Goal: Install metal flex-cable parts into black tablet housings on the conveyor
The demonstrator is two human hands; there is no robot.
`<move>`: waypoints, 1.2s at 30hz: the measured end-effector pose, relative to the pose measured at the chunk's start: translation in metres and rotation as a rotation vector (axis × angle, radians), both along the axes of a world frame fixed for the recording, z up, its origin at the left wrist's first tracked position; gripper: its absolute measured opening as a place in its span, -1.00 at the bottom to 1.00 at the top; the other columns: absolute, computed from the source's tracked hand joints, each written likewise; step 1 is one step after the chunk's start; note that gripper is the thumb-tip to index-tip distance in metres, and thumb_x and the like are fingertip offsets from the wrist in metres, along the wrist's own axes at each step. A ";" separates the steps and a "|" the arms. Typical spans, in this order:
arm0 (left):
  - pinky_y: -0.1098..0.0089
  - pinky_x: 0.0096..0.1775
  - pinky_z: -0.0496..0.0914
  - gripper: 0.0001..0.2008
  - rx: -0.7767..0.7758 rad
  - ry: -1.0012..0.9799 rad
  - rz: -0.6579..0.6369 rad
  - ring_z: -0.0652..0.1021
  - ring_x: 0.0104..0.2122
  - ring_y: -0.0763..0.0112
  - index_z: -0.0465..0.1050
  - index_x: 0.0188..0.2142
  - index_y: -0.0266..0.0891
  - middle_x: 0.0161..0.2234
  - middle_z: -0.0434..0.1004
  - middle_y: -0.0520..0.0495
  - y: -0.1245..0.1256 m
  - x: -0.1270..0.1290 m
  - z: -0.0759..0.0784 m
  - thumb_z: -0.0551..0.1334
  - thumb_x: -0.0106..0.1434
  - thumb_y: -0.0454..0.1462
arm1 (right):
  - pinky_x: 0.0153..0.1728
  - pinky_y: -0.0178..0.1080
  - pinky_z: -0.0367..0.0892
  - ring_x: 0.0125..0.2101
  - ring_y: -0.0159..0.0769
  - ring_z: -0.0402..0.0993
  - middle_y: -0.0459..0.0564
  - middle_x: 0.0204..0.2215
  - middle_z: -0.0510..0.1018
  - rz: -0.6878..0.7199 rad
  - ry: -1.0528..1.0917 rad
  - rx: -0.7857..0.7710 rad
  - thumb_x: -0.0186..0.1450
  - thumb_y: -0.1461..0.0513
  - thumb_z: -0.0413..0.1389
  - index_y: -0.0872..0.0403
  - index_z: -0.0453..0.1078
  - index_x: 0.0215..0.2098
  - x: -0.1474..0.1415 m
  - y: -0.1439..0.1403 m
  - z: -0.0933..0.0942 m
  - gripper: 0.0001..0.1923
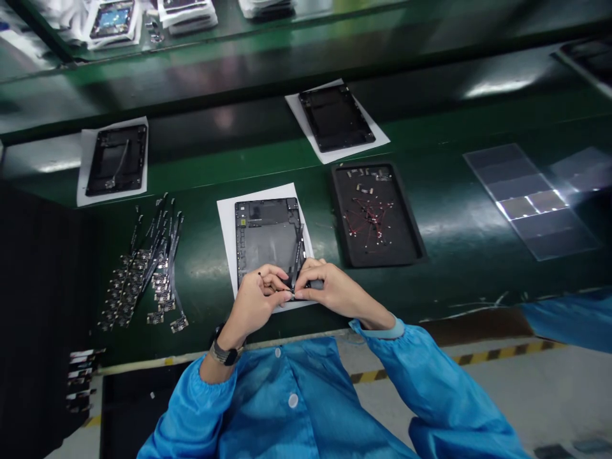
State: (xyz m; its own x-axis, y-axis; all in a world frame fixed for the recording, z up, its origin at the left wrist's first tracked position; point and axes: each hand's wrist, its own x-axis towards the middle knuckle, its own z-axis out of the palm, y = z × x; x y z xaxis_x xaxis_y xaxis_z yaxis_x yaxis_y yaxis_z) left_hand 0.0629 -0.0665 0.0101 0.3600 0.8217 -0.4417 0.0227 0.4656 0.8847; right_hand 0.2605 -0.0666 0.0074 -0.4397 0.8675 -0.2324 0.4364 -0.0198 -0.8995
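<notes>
While I'm pinching the thin flex cable (pixel 297 258) between left hand (pixel 258 298) and right hand (pixel 329 290) at the near edge of the tablet shell (pixel 265 233) on its paper sheet (pixel 227 223), it's looking light, floppy, fragile — I'm gripping near the connector end w/ fingertips closed tight.

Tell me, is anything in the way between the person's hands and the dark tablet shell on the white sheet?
Nothing visible is. Both the left hand and the right hand already rest at the near edge of the tablet shell, fingertips pinching a thin black strip lying along its right side.
</notes>
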 end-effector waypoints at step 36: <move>0.17 -0.10 0.49 -0.73 0.728 1.093 -0.353 0.55 -0.13 0.27 0.45 -0.04 -0.29 -0.06 0.51 -0.14 0.353 -0.044 0.047 0.22 0.35 -0.17 | -0.27 -0.16 0.38 -0.33 -0.10 0.54 0.07 -0.43 0.64 -0.745 -0.101 0.211 0.04 0.18 0.18 0.09 0.54 -0.45 0.081 0.163 0.048 -0.84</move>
State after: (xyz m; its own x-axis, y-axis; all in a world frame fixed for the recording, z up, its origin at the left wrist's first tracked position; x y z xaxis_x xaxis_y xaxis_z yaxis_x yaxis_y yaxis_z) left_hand 0.0184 0.2866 0.0567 0.3461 0.9271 -0.1441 0.8847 -0.2713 0.3791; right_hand 0.3410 0.0959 0.0550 0.2905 0.9561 -0.0373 0.4556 -0.1725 -0.8733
